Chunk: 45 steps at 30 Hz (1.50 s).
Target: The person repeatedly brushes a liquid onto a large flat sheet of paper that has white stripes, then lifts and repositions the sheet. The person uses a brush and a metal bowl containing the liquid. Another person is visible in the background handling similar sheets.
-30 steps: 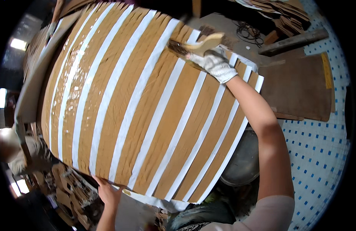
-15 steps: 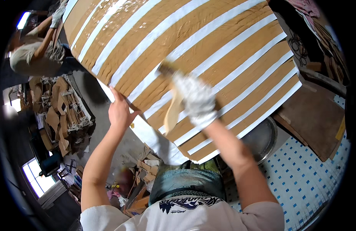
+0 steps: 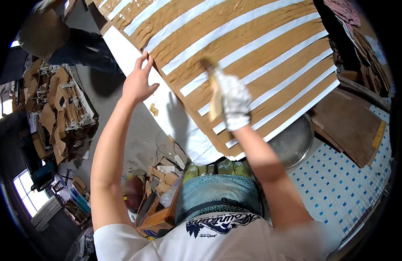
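Observation:
Spread before me is a large brown sheet (image 3: pixel 253 54) with white stripes, wrinkled and glossy in places. My right hand (image 3: pixel 236 98), in a white knit glove, grips a brush (image 3: pixel 215 98) by its pale wooden handle. Its dark bristles, blurred by motion, are over the middle of the sheet; whether they touch it I cannot tell. My bare left hand (image 3: pixel 139 82) is open with fingers apart, its fingertips at the sheet's left edge. A white surface (image 3: pixel 166 111) shows along that edge, with a small yellowish piece (image 3: pixel 154 109) on it.
A round metal pan (image 3: pixel 292 141) sits under the sheet's right front edge, beside brown boards (image 3: pixel 346 119). At left are stacked brown cut pieces (image 3: pixel 64 113) and another person (image 3: pixel 75 43). Scraps and a wooden box (image 3: pixel 159 217) lie near my left side.
The brush and my right hand have moved over the sheet, blurred in both frames. More white surface shows along the sheet's left edge. The other person's gloved hand has left view.

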### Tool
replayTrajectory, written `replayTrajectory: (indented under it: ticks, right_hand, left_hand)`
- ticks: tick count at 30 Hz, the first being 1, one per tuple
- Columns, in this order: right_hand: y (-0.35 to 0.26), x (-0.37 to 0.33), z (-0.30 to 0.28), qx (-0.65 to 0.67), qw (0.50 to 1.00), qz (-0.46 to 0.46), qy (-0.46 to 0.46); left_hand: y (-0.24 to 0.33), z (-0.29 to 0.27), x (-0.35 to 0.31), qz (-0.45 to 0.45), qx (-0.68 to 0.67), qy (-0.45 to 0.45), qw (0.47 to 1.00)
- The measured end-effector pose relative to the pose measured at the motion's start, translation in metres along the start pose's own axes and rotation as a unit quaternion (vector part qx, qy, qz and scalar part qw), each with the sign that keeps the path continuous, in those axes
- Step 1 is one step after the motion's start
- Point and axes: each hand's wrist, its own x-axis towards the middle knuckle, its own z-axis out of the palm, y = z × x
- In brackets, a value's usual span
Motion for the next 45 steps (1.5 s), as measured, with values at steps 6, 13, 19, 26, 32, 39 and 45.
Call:
replayTrajectory:
  ticks: [6,13,19,26,32,39,45]
  right_hand:
    - [-0.016,-0.002,-0.019,0.343,0.936,0.001,0.083]
    - [-0.060,0.004,0.001,0.062,0.996,-0.009,0.060]
    - [-0.058,-0.006,-0.035,0.246,0.962,-0.031,-0.117]
    - [-0.032,-0.018,-0.012,0.130,0.990,-0.053,-0.021]
    - [0.006,-0.016,-0.044,0.335,0.933,-0.121,-0.052]
    - [0.030,0.105,-0.013,0.246,0.907,-0.341,-0.030]
    - [0.097,-0.045,0.008,0.097,0.900,-0.404,-0.132]
  left_hand:
    - [-0.011,0.006,-0.003,0.004,0.013,0.020,1.000]
    - [-0.009,0.010,-0.002,-0.006,0.013,0.033,0.999]
    - [-0.012,0.015,-0.002,-0.025,0.006,0.038,0.999]
    - [0.021,0.003,0.002,-0.060,0.005,0.000,0.998]
    - [0.013,0.011,0.005,-0.065,0.016,-0.001,0.998]
    - [0.010,0.023,0.012,-0.061,0.046,0.014,0.997]
    - [0.019,0.031,0.010,-0.078,0.092,0.033,0.992]
